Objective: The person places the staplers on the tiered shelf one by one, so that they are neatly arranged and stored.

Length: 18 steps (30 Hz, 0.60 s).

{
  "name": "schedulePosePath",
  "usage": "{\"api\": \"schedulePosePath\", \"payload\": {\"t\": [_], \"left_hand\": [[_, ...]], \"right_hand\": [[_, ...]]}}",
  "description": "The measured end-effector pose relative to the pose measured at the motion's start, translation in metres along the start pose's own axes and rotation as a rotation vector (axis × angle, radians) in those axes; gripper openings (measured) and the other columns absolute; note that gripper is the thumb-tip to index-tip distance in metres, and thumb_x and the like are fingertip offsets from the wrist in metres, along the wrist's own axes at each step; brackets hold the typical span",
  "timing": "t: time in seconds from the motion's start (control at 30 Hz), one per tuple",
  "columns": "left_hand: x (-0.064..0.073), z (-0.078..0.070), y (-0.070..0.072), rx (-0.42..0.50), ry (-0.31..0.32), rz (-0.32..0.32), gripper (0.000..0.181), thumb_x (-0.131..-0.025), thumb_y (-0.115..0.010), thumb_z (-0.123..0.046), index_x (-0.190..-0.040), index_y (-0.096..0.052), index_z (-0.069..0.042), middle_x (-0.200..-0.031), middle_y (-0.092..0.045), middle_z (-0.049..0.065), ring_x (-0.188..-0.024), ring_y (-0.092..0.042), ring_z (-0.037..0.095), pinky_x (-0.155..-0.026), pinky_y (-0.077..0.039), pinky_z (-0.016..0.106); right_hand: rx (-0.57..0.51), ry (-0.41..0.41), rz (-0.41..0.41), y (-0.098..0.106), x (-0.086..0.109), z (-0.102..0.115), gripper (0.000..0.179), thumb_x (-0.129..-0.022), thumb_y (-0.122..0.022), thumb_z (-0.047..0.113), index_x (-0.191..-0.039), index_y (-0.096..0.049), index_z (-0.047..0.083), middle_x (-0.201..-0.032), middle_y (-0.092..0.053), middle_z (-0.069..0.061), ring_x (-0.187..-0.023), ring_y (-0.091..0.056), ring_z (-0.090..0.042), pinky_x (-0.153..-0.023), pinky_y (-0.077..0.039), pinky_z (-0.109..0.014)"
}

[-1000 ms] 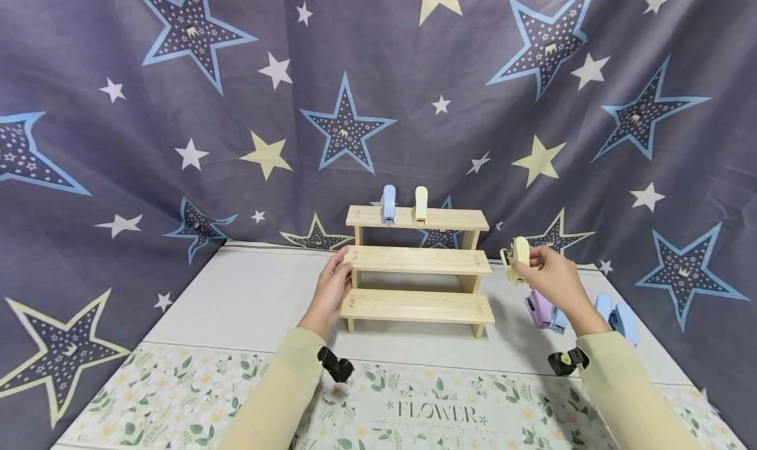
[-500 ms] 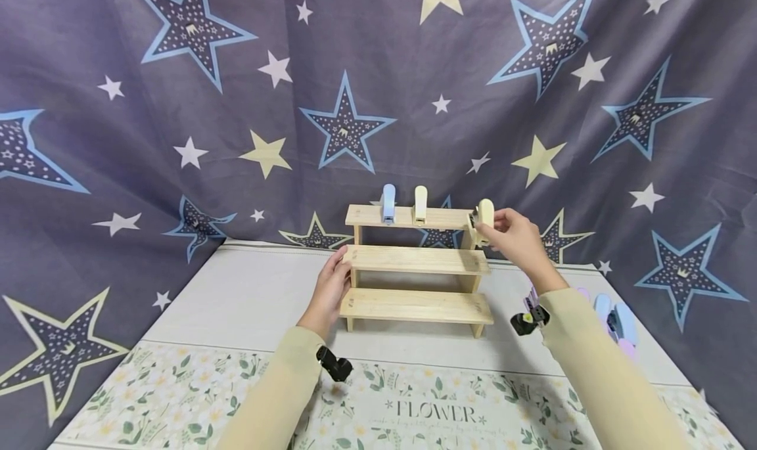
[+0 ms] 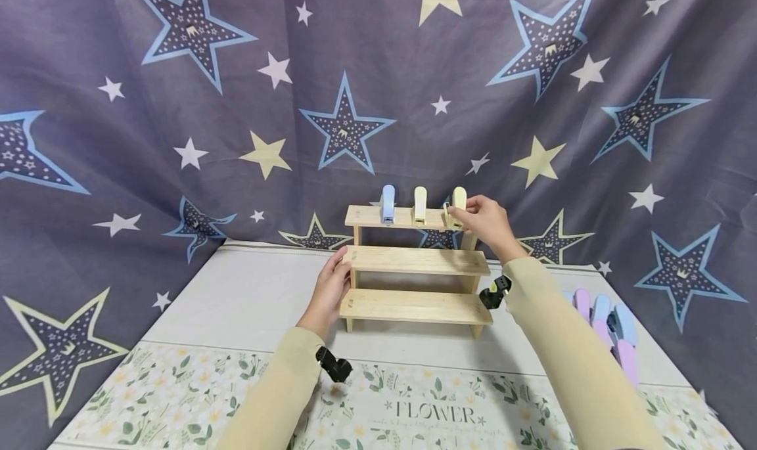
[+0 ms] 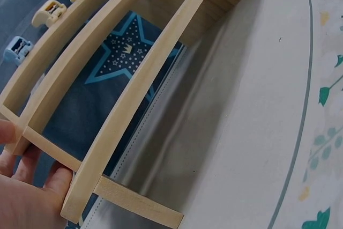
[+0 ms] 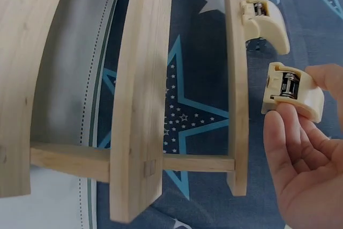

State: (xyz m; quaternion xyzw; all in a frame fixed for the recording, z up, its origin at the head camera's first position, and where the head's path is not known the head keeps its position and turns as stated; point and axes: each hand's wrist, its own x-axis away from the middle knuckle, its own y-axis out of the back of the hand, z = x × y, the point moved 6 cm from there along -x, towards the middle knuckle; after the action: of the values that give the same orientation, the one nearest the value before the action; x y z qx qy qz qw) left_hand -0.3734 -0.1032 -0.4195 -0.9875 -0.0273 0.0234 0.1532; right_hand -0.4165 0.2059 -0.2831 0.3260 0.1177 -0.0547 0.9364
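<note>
A three-step wooden display stand stands on the table. My left hand grips its left side; in the left wrist view its fingers curl round the side piece. My right hand pinches a cream hole punch between thumb and fingers at the right part of the top step. In the right wrist view this punch shows a metal spring inside and lies close to the top board's edge. Left of it on the top step stand another cream hole punch and a blue hole punch.
Several lilac and blue hole punches lie at the table's right side, partly hidden by my right sleeve. A dark star-patterned curtain hangs behind. A floral mat covers the front of the white table.
My right hand has carried the cream hole punch leftward and up, from right of the stand to the top step. My left hand has stayed on the stand's left side.
</note>
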Motion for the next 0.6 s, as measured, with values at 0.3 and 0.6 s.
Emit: {"api": "schedulePosePath", "payload": {"t": [0.3, 0.6], "left_hand": [[0.0, -0.002, -0.001, -0.006, -0.006, 0.013, 0.055, -0.104, -0.045, -0.011, -0.157, -0.032, -0.01, -0.16, -0.028, 0.017, -0.145, -0.03, 0.034, -0.121, -0.02, 0.045], [0.0, 0.0, 0.0, -0.013, -0.002, 0.014, 0.056, -0.104, -0.045, -0.011, -0.158, -0.031, -0.011, -0.162, -0.024, 0.014, -0.146, -0.029, 0.034, -0.121, -0.019, 0.045]], "right_hand": [[-0.015, -0.038, 0.014, -0.009, -0.01, 0.001, 0.053, -0.092, -0.07, 0.043, -0.119, -0.058, -0.001, -0.107, -0.068, -0.015, -0.085, -0.072, -0.03, -0.082, -0.058, -0.042], [0.024, -0.045, 0.013, -0.016, -0.014, 0.0, 0.058, -0.092, -0.07, 0.046, -0.124, -0.06, 0.0, -0.112, -0.07, -0.016, -0.07, -0.068, -0.015, -0.077, -0.057, -0.038]]}}
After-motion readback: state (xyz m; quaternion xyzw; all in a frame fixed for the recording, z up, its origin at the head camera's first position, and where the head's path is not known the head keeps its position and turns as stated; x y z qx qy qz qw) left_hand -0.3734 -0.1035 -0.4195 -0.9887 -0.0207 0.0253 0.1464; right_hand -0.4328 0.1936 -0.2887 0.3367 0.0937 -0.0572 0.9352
